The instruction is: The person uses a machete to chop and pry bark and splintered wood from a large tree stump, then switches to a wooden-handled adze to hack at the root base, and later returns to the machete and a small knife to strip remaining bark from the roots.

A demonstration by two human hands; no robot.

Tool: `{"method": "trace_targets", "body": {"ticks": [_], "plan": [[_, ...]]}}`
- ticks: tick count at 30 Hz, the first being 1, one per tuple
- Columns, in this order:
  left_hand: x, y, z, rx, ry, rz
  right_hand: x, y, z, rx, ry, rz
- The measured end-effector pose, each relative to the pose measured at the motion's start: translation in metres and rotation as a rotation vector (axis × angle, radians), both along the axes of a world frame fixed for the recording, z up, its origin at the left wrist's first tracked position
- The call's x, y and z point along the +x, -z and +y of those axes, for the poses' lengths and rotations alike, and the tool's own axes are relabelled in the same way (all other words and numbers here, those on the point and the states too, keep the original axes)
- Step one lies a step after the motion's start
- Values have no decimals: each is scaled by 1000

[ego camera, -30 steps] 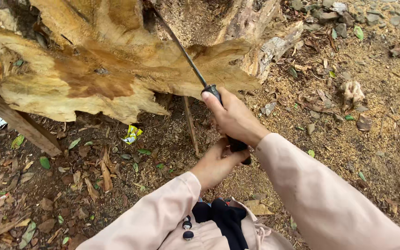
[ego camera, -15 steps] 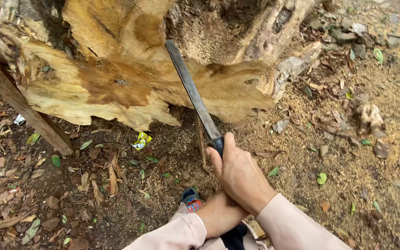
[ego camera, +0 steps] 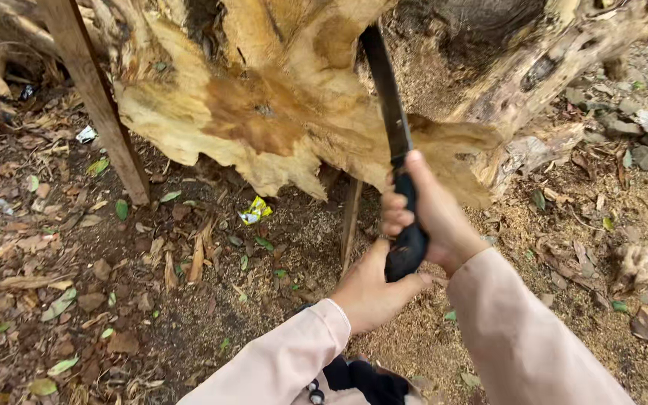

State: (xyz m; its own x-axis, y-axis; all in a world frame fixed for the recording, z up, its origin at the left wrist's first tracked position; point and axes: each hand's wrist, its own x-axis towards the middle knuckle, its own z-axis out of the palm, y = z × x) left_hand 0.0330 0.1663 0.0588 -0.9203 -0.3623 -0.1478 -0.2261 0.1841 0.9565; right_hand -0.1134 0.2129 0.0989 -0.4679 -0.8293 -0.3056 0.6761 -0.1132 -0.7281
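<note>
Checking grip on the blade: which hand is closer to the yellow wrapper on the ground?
Left. The left hand cups the knife handle's butt, down toward the yellow wrapper; the right hand grips higher, farther right.

Both arms wear long, loose pale pink sleeves [ego camera: 519,330] with plain cuffs.

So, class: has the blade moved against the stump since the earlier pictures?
Yes. The blade has swung from slanting up-left to nearly upright against the stump, gripped by the right hand and left hand.
</note>
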Motion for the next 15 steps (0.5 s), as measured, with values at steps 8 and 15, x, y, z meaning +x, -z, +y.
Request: {"method": "trace_targets", "body": {"ticks": [8, 15], "plan": [[-7, -1, -14, 307, 187, -54, 5, -6, 11, 389, 169, 60], [-8, 0, -24, 591, 547, -249, 28, 18, 35, 104, 232, -316]]}}
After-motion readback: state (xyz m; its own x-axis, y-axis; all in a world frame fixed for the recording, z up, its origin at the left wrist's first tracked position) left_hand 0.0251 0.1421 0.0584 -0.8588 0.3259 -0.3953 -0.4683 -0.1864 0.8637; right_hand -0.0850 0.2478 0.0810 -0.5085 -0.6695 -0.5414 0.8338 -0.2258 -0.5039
